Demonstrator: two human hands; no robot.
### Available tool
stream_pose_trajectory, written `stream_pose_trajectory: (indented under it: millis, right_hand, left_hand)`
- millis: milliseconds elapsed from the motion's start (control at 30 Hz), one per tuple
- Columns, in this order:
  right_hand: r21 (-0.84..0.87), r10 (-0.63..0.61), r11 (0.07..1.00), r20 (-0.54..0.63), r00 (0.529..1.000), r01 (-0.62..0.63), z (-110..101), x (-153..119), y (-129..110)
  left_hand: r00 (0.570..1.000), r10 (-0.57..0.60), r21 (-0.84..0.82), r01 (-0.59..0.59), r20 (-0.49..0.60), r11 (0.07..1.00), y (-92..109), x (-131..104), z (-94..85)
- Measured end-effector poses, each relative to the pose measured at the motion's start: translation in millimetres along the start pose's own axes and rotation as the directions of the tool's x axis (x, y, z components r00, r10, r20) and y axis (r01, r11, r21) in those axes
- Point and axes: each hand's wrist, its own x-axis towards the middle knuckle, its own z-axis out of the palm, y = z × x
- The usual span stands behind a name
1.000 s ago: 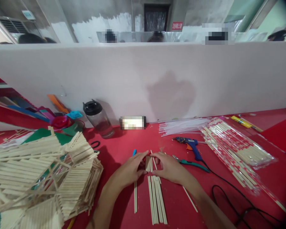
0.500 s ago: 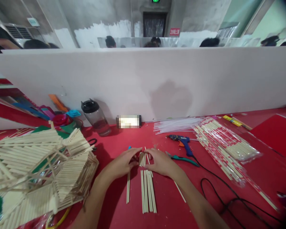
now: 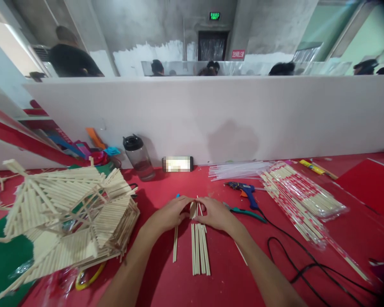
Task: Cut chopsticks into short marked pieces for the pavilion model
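Observation:
My left hand [image 3: 173, 214] curves around the left side of a small bunch of short wooden sticks [image 3: 193, 210], fingers and thumb closed on it. From the other side my right hand [image 3: 216, 214] grips the same bunch, its thumb near the lower end; the fingertips partly hide the sticks. Just below lies a row of longer wooden sticks [image 3: 200, 251], side by side on the red table. One loose stick [image 3: 175, 245] lies under my left wrist, and another [image 3: 241, 252] shows beside my right forearm.
A large wooden-stick model [image 3: 73, 213] stands at left. Behind are a water bottle [image 3: 140, 158] and a phone-like device [image 3: 178, 164]. To the right lie a blue glue gun [image 3: 246, 192], green-handled pliers [image 3: 248, 214], glue sticks [image 3: 238, 169] and bagged sticks [image 3: 307, 189].
The view has shifted up and left, showing more of the stick model and a person beyond the partition. My hands have drawn slightly closer together around the short bunch.

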Motion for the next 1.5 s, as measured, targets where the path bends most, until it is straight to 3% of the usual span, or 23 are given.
stream_pose_trajectory:
  millis: [267, 433, 633, 733, 833, 933, 1067, 1167, 1233, 1333, 1500]
  right_hand:
    - [0.132, 0.011, 0.991, 0.050, 0.999, -0.018, -10, -2, 5]
    - [-0.092, 0.086, 0.992, 0.024, 0.996, -0.083, -4, -4, -4]
    - [-0.367, 0.265, 0.899, 0.024, 0.964, -0.239, 2, -5, -18]
    - [-0.403, 0.306, 0.873, 0.017, 0.952, -0.273, 2, -4, -20]
    - [-0.385, 0.308, 0.879, 0.011, 0.951, -0.280, 0, -4, -18]
    - [-0.252, 0.279, 0.929, -0.001, 0.960, -0.270, -5, -4, -13]
    - [0.218, 0.174, 0.962, -0.022, 0.985, -0.165, -18, -2, -4]
    - [0.587, 0.130, 0.803, 0.000, 0.992, -0.105, -30, -2, 0]
    - [0.728, 0.116, 0.684, -0.044, 0.992, -0.048, -36, -1, -1]
    - [0.827, 0.138, 0.561, -0.141, 0.980, 0.040, -39, 0, -4]
    - [0.902, 0.244, 0.430, -0.171, 0.955, 0.051, -34, 4, -6]
  left_hand:
    - [0.998, -0.030, -0.017, 0.031, 0.049, 0.999, -2, -3, -4.2]
    - [0.999, -0.019, 0.013, 0.019, 0.034, 1.000, -3, -4, -0.6]
    - [0.997, -0.074, 0.060, 0.074, -0.007, 0.995, -8, -7, -5.2]
    - [0.994, -0.064, -0.060, 0.059, -0.087, 0.996, 0, -8, -10.8]
    - [0.984, -0.077, -0.373, 0.010, -0.164, 0.928, 15, -5, -14.3]
    - [0.978, -0.110, -0.703, -0.049, -0.180, 0.710, 30, -2, -15.8]
    - [0.950, -0.194, -0.871, -0.129, -0.246, 0.474, 41, 2, -16.0]
    - [0.923, -0.281, -0.906, -0.138, -0.264, 0.400, 42, 6, -13.6]
    - [0.917, -0.328, -0.924, -0.096, -0.227, 0.369, 42, 8, -11.0]
    - [0.917, -0.367, -0.949, -0.037, -0.157, 0.312, 43, 10, -6.9]
    - [0.935, -0.336, -0.972, -0.032, -0.112, 0.234, 50, 12, -3.5]
